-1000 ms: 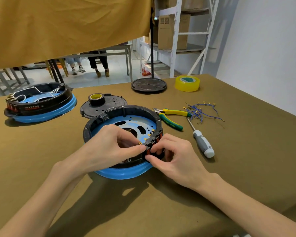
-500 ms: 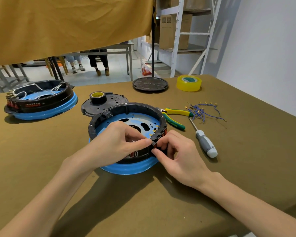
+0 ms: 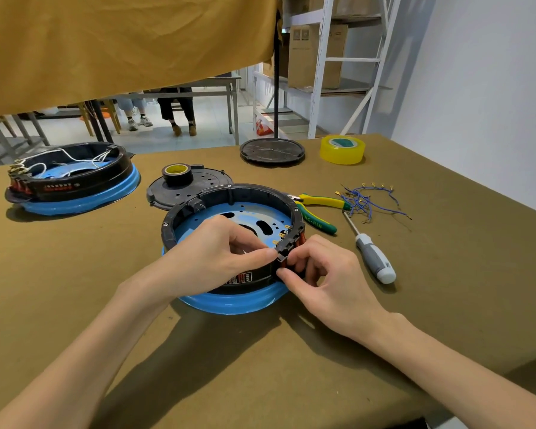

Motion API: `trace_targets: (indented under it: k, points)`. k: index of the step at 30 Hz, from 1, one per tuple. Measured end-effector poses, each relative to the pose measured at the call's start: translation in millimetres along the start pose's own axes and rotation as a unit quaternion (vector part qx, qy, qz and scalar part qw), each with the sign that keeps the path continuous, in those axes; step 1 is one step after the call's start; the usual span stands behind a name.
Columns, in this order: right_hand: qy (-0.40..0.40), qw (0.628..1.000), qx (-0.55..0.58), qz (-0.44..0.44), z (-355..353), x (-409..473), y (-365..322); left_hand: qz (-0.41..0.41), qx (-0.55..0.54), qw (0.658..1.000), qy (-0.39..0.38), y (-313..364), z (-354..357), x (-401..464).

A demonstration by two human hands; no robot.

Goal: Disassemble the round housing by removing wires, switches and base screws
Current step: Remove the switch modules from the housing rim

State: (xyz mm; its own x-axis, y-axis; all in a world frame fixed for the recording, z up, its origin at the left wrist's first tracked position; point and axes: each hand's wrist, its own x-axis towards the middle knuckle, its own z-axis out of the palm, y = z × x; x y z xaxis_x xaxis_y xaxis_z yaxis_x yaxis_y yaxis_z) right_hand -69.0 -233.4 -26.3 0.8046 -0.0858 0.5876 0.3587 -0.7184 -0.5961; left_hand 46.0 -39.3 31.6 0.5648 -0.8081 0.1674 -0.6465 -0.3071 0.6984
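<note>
I see an olive table (image 3: 446, 305) under a mustard curtain (image 3: 121, 41) hanging at 11 o'clock. At 1 o'clock stands a white shelf (image 3: 319, 72) holding boxes (image 3: 316, 54); a pale wall (image 3: 477, 88) fills 2 o'clock. Grey floor (image 3: 211, 125) shows at 12.

Workshop: cloth-covered bench (image 3: 446, 289), pliers (image 3: 317, 209), metal shelving (image 3: 319, 60).

The worktop (image 3: 446, 305) is covered in matt olive cloth, kinda felt-like. The round housing (image 3: 229, 193) looks like black plastic with a slight sheen, sitting on a glossy blue base ring (image 3: 229, 303). The screwdriver (image 3: 372, 255) has a shiny metal shaft and smooth grey-white plastic handle. The tape roll (image 3: 342, 150) is glossy yellow, see-through film. The pliers (image 3: 317, 209) have rubbery-looking yellow-green handles.
</note>
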Motion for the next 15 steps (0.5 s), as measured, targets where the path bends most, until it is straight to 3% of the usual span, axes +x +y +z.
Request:
trace_targets:
  k: [15]
  points:
    - [-0.020, 0.999, -0.032, -0.018, 1.9, -3.2, -3.7, 0.003, -0.017, 1.000, -0.008, 0.9, 0.5, 1.6]
